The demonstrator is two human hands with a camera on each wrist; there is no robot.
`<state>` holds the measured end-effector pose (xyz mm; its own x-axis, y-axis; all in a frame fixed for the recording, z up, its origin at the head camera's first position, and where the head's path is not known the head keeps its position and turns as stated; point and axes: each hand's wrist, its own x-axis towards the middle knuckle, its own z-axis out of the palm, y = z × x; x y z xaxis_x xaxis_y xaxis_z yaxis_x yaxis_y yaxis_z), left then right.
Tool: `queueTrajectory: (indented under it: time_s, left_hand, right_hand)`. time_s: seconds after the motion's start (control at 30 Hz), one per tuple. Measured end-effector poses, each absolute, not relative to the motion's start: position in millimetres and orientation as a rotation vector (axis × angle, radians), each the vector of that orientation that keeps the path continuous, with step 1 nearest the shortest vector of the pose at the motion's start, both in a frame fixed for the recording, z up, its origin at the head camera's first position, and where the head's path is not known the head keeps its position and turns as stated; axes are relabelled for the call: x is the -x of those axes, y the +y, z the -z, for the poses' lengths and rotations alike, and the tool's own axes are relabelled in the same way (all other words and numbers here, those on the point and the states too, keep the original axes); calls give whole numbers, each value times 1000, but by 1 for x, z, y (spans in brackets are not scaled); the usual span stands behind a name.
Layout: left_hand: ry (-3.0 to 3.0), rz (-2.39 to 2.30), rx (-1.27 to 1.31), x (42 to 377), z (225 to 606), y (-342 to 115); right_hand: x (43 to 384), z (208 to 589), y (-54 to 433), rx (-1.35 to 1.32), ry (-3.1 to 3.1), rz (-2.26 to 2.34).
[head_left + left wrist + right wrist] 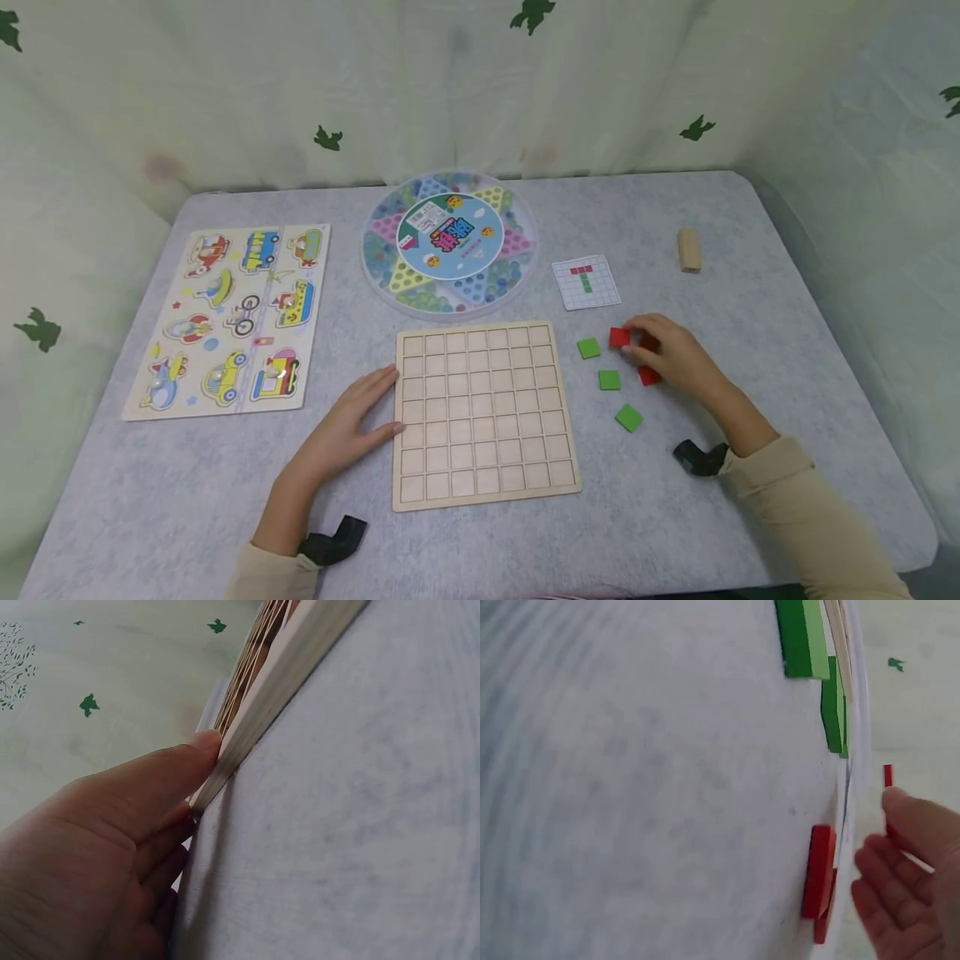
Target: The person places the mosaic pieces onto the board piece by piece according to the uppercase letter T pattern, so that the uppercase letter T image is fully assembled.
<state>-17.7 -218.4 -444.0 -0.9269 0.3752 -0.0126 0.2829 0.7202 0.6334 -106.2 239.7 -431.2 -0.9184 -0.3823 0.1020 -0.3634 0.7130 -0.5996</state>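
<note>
In the head view, my right hand (671, 354) pinches a red square tile (619, 337) between thumb and fingers. The right wrist view has this red tile (888, 776) raised off the table. Two more red tiles (649, 376) lie under that hand, one partly hidden by the fingers. Three green tiles (609, 380) are scattered between it and a wooden grid board (486, 500) of bare squares. Against the board's left edge rests my left hand (348, 425), fingers extended. Up close, its thumb (180, 769) touches the board's side (262, 697).
Beyond the tiles lies a pattern card (587, 282) with a red and green T. A wooden block (689, 251) sits at the back right. Behind the board is a round marble game (450, 242), and a vehicle puzzle (232, 325) lies at the left.
</note>
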Motion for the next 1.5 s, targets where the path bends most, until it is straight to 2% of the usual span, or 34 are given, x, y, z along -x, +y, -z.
queueTrajectory:
  time_s: [0.3, 0.53, 0.77, 1.17, 1.5]
  left_hand:
    - [2792, -1011, -528, 17, 444, -218]
    - [2787, -1029, -522, 17, 446, -219]
    - [2808, -1051, -559, 17, 448, -220]
    - [2782, -1047, -536, 18, 446, -219]
    - [2782, -1067, -534, 17, 447, -219]
  right_hand:
    - [99, 402, 199, 975, 2899, 1258]
    - [102, 388, 150, 1260, 2724, 1466]
    - [104, 394, 97, 1233, 2599, 1542]
    - [106, 426, 53, 903, 2521, 1376]
    - [111, 440, 46, 1016, 2667, 1045]
